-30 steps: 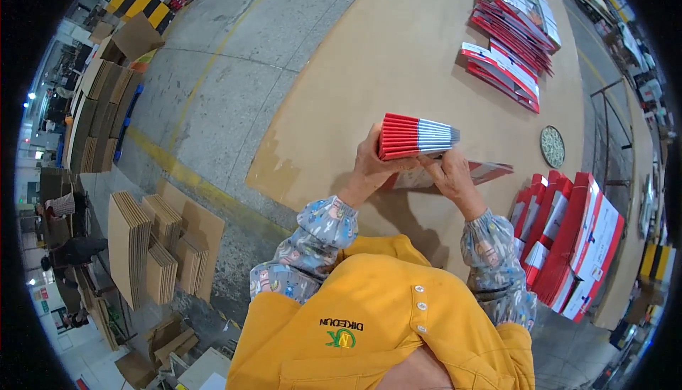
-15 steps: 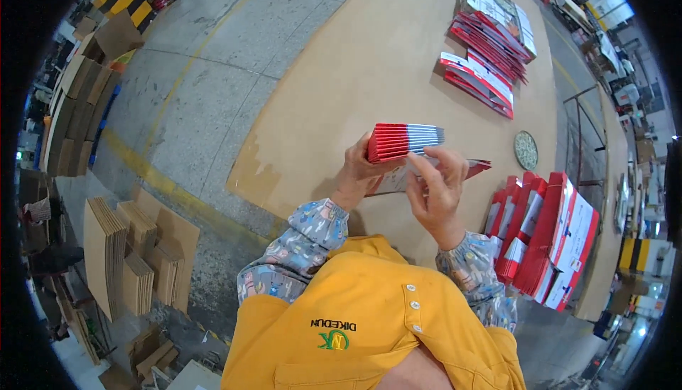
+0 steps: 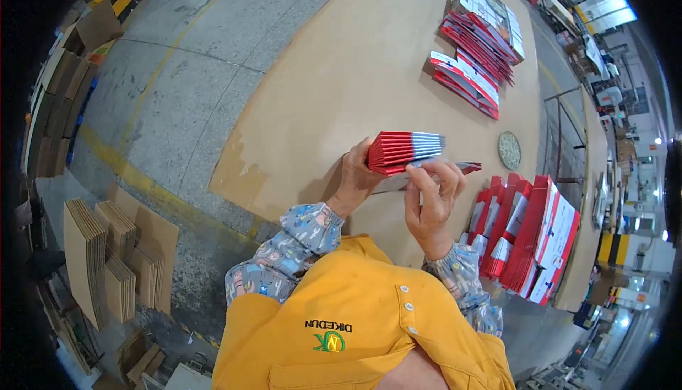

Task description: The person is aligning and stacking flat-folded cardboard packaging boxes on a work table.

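My left hand (image 3: 355, 177) is closed round the left end of a stack of folded red-and-white cardboard pieces (image 3: 403, 150), held just above the table. Their layered edges face up, red on the left and pale on the right. At the near right edge of this stack, the fingertips of my right hand (image 3: 432, 202) are bent and pressed together in a pinch. What lies between them is mostly hidden, but it looks like the edge of a sheet of the same stack. Part of a flat piece with a red tip (image 3: 469, 167) shows behind the right hand.
On the tan table (image 3: 320, 84), a pile of red-and-white folded cartons (image 3: 469, 77) lies at the far right. More red folded cartons (image 3: 529, 237) stand to my right, with a round patterned disc (image 3: 509, 150) behind them. Brown cardboard stacks (image 3: 121, 255) stand on the floor at left.
The whole view has shifted a little, moving the surroundings left. The stack's front face tips up slightly more, and my right fingertips have drawn closer together at its near edge.
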### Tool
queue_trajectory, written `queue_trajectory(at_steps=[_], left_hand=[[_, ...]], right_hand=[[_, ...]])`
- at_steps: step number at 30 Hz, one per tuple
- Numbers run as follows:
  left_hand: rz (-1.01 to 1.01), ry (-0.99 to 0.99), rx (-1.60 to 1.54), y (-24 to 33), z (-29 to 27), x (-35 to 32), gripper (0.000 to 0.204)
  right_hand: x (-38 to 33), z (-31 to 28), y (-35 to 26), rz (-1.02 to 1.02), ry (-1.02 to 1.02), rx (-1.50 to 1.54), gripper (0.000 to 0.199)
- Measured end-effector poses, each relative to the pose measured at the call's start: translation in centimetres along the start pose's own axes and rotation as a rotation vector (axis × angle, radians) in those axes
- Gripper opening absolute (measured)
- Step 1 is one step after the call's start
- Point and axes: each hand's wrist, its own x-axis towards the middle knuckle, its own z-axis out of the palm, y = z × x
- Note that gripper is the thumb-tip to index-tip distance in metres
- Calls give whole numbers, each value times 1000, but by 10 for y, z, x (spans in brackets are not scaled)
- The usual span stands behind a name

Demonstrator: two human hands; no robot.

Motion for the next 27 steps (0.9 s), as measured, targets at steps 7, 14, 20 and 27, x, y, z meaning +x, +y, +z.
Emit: queue_trajectory(at_steps=[7, 14, 20, 27], left_hand=[[-6, -14, 82, 13, 2, 3, 41], [-83, -30, 32, 8, 1, -3, 39], [-61, -40, 36, 12, 1, 0, 37], [23, -65, 186, 25, -5, 5, 39]], right_hand=[[2, -2, 0, 14, -19, -36, 36], [6, 4, 3, 2, 4, -17, 30], [11, 0, 2, -3, -1, -4, 28], [20, -3, -5, 62, -37, -2, 31]])
